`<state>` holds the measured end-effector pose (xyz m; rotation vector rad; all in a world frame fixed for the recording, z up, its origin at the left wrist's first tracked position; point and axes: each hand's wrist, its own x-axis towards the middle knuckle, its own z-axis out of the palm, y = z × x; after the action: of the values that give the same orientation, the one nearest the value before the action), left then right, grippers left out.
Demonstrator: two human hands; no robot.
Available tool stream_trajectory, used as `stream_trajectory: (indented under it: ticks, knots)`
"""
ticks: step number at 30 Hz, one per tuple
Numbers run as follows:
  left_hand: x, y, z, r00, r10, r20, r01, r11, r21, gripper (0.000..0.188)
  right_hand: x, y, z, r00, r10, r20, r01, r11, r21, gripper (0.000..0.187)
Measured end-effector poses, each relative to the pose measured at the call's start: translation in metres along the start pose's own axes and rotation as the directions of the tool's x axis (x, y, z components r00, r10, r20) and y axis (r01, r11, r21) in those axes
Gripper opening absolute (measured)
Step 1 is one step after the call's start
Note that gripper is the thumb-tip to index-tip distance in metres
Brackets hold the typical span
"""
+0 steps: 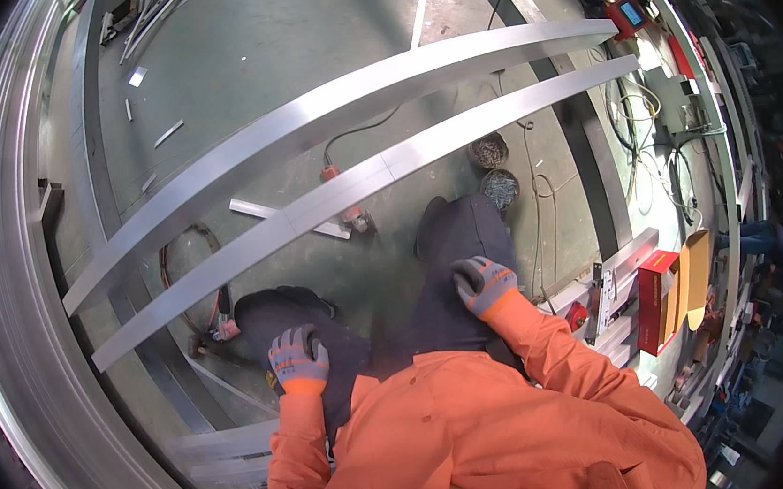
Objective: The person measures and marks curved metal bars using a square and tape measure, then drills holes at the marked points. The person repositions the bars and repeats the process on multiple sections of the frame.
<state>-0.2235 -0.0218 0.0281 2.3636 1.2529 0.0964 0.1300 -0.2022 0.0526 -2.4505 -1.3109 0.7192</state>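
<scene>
My left hand (298, 355), in a grey and orange work glove, rests on my left thigh with its fingers loosely bent and holding nothing. The same kind of glove covers my right hand (486, 284), which lies on my right thigh (459, 309), fingers slightly curved and empty. Ahead of my knees, the nearer metal bar (389, 166) spans from left to right, apart from both hands. Beyond it runs a wider metal bar (330, 99). An angle grinder (351, 213) lies on the floor, partly hidden under the nearer bar.
Long metal profiles (10, 243) are stacked at the left. Two tins of small hardware (500, 189) stand beyond my right knee. A dark rail (589, 145) supports the bars at right, near loose cables (634, 117) and an open red box (658, 304). A second power tool (226, 325) lies by my left knee.
</scene>
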Motion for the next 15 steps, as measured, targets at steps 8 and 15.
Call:
stream_trajectory:
  ticks: [8,15]
  knots:
    - [0.051,-0.004,-0.024,0.982,-0.046,0.185,0.055,0.998,-0.042,0.027,0.021,-0.020,-0.045,0.951,0.281,0.129,-0.285,0.958,0.017,0.029]
    - [0.133,-0.005,-0.041,0.515,-0.009,0.857,-0.344,0.914,0.216,0.046,0.002,-0.046,-0.077,0.780,0.524,0.341,-0.600,0.781,0.172,0.039]
